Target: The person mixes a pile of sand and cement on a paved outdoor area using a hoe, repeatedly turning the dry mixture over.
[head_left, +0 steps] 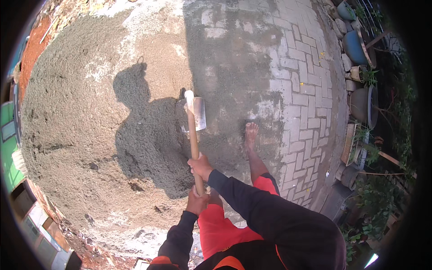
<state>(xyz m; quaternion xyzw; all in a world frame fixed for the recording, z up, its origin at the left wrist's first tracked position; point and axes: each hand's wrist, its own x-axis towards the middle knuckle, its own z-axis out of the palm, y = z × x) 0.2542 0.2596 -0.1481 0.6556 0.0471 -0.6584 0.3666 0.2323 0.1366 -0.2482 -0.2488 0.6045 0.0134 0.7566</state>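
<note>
Both hands grip the wooden handle of a hoe (193, 130), which stretches away from me with its wide metal blade at the far end. My left hand (197, 202) is closed round the near end of the handle. Farther up, my right hand (200, 167) is wrapped round the same shaft. The blade rests at the right edge of a broad grey heap of what looks like sand or mortar mix (81, 121). My shadow falls across this heap and hides some of its detail.
Block paving (310, 103) runs along the right, partly dusted with grey mix. My bare foot (251, 132) stands near its edge. Beyond are a blue pot (354, 47), stones and plants. Reddish soil (33, 42) lies at the far left, with a green structure (10, 141) below it.
</note>
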